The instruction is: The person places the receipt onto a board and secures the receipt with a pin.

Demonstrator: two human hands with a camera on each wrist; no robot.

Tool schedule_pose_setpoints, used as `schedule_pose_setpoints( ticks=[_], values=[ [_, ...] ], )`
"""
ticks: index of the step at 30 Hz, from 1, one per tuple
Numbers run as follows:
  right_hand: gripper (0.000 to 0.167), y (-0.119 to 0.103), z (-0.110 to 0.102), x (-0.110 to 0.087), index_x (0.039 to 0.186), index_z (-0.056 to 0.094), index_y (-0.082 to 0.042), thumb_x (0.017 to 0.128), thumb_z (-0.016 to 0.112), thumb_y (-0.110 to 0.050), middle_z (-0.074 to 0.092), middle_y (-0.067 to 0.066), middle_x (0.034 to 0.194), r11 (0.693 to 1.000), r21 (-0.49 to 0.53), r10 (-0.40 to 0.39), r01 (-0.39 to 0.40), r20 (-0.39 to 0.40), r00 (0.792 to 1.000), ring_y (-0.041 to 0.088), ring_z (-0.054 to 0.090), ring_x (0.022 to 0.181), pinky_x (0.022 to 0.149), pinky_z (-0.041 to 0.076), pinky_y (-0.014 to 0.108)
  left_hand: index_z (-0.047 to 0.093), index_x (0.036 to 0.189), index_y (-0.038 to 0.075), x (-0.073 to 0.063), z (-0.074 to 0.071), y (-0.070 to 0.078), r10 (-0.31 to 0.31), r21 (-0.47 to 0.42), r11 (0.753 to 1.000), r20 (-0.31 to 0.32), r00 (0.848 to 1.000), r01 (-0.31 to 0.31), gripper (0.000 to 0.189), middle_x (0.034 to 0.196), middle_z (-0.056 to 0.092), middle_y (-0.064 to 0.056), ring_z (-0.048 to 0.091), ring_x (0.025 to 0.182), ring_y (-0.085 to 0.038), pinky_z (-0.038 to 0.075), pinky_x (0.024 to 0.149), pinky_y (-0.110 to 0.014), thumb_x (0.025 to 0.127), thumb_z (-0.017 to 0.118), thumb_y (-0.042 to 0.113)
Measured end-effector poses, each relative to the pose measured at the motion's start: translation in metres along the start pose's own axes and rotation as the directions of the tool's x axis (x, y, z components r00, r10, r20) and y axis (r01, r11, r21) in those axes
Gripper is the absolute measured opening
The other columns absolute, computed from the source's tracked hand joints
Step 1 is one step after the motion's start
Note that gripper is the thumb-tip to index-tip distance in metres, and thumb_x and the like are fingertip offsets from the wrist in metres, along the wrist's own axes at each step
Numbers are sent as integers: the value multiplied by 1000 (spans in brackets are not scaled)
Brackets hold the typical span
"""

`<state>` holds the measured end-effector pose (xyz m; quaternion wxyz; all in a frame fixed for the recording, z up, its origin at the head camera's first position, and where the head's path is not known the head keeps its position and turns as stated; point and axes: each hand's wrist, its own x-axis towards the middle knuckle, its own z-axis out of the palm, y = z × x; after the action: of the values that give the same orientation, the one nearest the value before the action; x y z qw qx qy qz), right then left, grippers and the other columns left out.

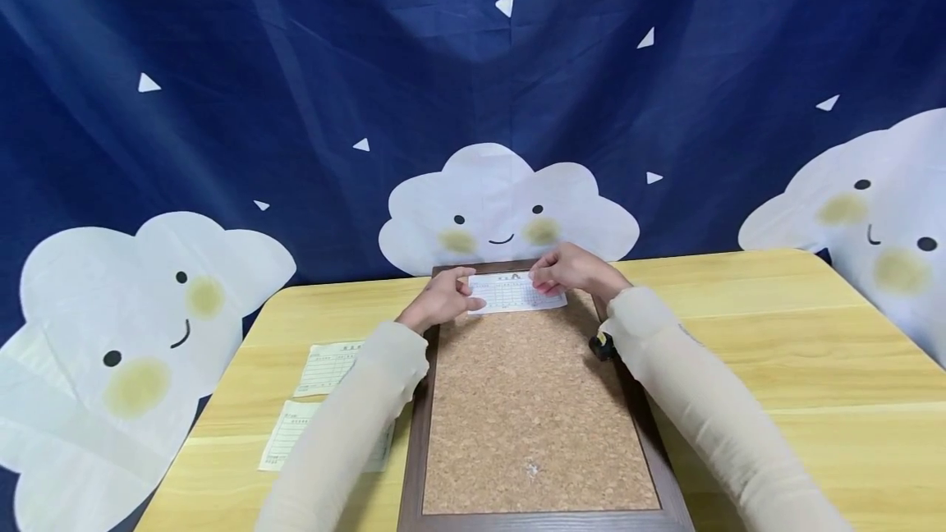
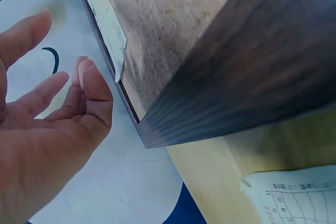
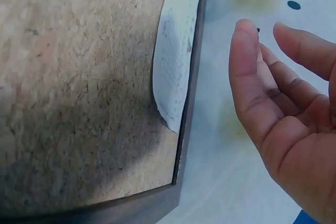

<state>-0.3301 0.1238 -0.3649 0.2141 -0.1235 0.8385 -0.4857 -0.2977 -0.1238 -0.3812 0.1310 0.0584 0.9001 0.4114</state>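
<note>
A printed paper form (image 1: 506, 294) lies across the far end of the framed cork board (image 1: 535, 401). In the left wrist view, one corner of the form (image 2: 107, 22) stands slightly off the cork. My left hand (image 1: 442, 298) is at the form's left edge, thumb and fingers spread. At the form's upper right is my right hand (image 1: 565, 271). Seen in the right wrist view, the right hand's thumb and fingers are loosely bent with a gap between them and nothing in it. A small dark spot shows at the form's top edge; its kind is unclear.
More forms (image 1: 328, 368) lie on the wooden table (image 1: 783, 335) left of the board, one partly beneath the left sleeve (image 1: 347, 433). A small black and yellow object (image 1: 602, 346) sits by the board's right side. A dark blue cloud-print curtain (image 1: 443, 64) hangs behind.
</note>
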Motion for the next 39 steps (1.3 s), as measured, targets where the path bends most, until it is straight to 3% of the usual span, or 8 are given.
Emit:
schedule_pose_setpoints(
  ticks=[4,9,17,24,32,39],
  values=[
    [30,-2,0,-7,118,60,19,100,57,-5,70,23,98,1000,-16,-22,22,10,1000,18,67,79,80,58,34,43,150,8,-6,-2,0,5,-19,1000,2,1000,-4,68,117,58,-13,55,95,-23,48,72,-31,91,74,18],
    [29,-2,-1,-17,116,61,18,100,58,-6,70,20,96,999,-36,-30,31,20,999,19,67,80,81,58,36,45,148,7,-13,-8,-4,22,-70,997,-4,1000,-22,63,119,59,-13,59,97,-24,52,73,-35,91,73,17],
    [31,-2,-3,-30,117,61,16,100,60,-9,69,21,98,999,-9,-42,42,15,999,24,67,84,80,58,36,50,138,-5,-21,-13,-14,122,-99,988,15,992,-120,55,120,61,-17,58,107,-26,49,91,-37,91,71,13],
    [28,-1,-3,-38,116,62,16,99,60,-6,70,19,96,999,-9,-37,37,0,999,15,65,76,75,58,30,52,134,-8,-26,-16,-19,173,-123,978,6,985,-171,48,124,59,-25,57,110,-30,48,94,-39,93,69,8],
    [27,2,-3,-46,116,62,15,97,61,-4,71,14,91,997,-7,-77,77,-1,997,20,67,79,77,59,36,56,128,-8,-32,-20,-23,196,-111,975,14,981,-193,41,129,58,-26,60,113,-32,49,97,-42,94,69,11],
    [27,4,-2,-56,117,63,13,97,61,-5,70,25,102,989,-72,-131,129,-23,991,30,70,85,78,58,41,56,132,-9,-39,-26,-31,192,-83,978,10,981,-190,46,131,58,-26,59,113,-33,49,97,-43,94,70,12]
  ],
)
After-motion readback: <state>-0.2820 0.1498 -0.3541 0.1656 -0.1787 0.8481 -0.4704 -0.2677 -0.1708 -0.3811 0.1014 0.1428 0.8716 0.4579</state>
